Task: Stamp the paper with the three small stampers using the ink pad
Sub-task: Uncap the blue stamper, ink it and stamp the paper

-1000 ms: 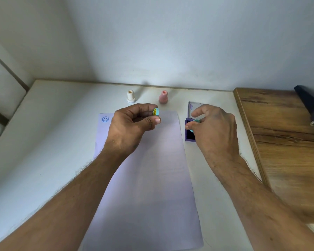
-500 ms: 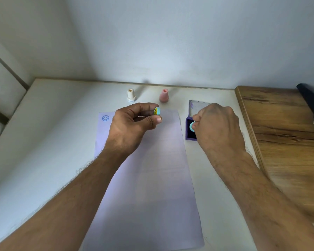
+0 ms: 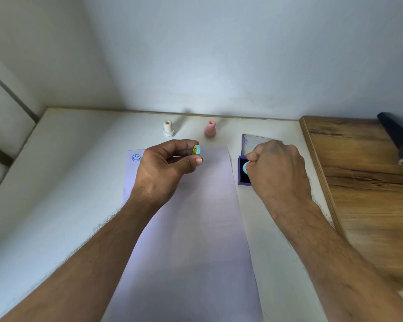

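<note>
A long white paper point(image 3: 196, 228) lies on the white table point(image 3: 68, 182), with a blue smiley print point(image 3: 136, 157) in its top left corner. My left hand point(image 3: 163, 168) hovers over the paper's top edge, pinching a small teal cap with a yellow face point(image 3: 197, 150). My right hand point(image 3: 277, 168) is fisted around a teal stamper point(image 3: 245, 168), held at the open purple ink pad point(image 3: 242, 176); I cannot tell whether it touches the ink. A white stamper point(image 3: 168, 129) and a pink stamper point(image 3: 210, 129) stand upright behind the paper.
The ink pad's lid point(image 3: 251, 141) stands open behind my right hand. A raised wooden surface point(image 3: 363, 182) borders the table on the right, with a dark object point(image 3: 400, 140) at its far edge. Walls close the back and left.
My right hand has curled from spread fingers into a fist around the teal stamper over the ink pad. My left hand with the cap has stayed put.
</note>
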`<state>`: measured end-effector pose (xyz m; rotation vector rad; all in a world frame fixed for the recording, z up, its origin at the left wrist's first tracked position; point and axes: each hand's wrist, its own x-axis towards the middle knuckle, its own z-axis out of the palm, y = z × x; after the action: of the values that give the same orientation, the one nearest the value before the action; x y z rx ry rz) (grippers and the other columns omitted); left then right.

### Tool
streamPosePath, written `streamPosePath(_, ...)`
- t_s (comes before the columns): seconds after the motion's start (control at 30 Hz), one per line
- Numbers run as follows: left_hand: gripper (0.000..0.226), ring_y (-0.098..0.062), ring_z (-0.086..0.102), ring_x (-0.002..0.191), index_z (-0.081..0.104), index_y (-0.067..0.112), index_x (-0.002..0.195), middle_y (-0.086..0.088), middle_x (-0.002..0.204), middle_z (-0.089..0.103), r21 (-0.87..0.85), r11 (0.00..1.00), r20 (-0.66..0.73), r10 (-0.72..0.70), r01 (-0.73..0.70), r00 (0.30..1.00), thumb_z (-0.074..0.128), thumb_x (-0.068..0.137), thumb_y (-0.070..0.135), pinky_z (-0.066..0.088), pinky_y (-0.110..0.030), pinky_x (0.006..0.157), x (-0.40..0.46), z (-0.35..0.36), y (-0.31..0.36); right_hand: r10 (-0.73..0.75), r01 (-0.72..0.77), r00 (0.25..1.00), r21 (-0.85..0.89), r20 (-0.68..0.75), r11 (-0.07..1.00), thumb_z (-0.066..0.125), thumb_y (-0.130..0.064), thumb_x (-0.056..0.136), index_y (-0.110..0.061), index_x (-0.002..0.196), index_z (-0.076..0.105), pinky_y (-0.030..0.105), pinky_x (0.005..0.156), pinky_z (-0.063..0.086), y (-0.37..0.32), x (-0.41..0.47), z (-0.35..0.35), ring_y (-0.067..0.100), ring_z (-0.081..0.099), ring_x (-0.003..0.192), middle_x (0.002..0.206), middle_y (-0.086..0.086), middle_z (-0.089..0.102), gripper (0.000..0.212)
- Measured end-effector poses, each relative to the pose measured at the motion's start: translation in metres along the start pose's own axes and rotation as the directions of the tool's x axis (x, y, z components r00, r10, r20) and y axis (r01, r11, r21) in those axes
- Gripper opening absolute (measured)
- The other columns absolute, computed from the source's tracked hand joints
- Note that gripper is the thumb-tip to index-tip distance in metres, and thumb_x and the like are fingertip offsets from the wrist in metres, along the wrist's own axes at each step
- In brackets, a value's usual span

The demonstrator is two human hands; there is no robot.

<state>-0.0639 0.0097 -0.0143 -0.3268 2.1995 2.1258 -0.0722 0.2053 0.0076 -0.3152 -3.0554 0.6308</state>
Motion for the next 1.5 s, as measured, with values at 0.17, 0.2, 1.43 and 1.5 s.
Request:
streamPosePath(0.17, 0.025, -0.014, 0.071, 0.081, 0.077, 0.018, 0.1, -0.008, 0.093, 0.077, -0.008, 1.0, -0.012, -0.003, 0.003, 1.0, 0.077, 0.08, 0.002, 0.059, -0.032, 0.088, 0.001, -0.003, 0.0, -0.014, 0.015, 1.0, 0.005, -0.021, 1.0, 0.066, -0.014, 0.09, -0.007, 0.109, 0.071, 0.036, 0.08, 0.056, 0.001, 0.001, 0.002, 0.031, 0.067, 0.095, 0.108, 0.014, 0.071, 0.021)
streamPosePath(0.2, 0.025, -0.014, 0.071, 0.081, 0.076, 0.018, 0.1, -0.007, 0.093, 0.077, -0.007, 1.0, -0.011, -0.006, 0.006, 1.0, 0.077, 0.08, 0.002, 0.059, -0.031, 0.087, 0.0, -0.003, 0.0, -0.009, 0.01, 1.0, 0.016, -0.027, 1.0, 0.067, -0.014, 0.089, -0.008, 0.109, 0.072, 0.036, 0.08, 0.057, 0.002, 0.001, 0.002, 0.031, 0.067, 0.094, 0.107, 0.013, 0.071, 0.021)
streamPosePath(1.43, 0.021, -0.016, 0.072, 0.082, 0.075, 0.025, 0.093, 0.002, 0.089, 0.076, -0.063, 0.998, -0.203, -0.017, 0.005, 0.979, 0.08, 0.08, 0.01, 0.06, -0.033, 0.087, 0.001, -0.099, -0.005, -0.015, 0.004, 1.0, 0.637, 0.012, 0.771, 0.072, -0.029, 0.083, -0.027, 0.096, 0.075, 0.028, 0.085, 0.058, -0.112, -0.013, 0.067, 0.008, 0.071, 0.079, 0.091, -0.007, 0.074, 0.014)
streamPosePath(1.5, 0.02, -0.018, 0.073, 0.084, 0.075, 0.025, 0.093, 0.001, 0.089, 0.076, -0.067, 0.998, -0.193, -0.027, 0.015, 0.981, 0.08, 0.08, 0.011, 0.061, -0.033, 0.083, 0.001, -0.1, -0.004, -0.048, 0.029, 0.999, 0.626, 0.013, 0.779, 0.072, -0.027, 0.086, -0.023, 0.104, 0.075, 0.025, 0.086, 0.057, -0.115, -0.014, 0.07, 0.006, 0.069, 0.078, 0.088, -0.008, 0.073, 0.018)
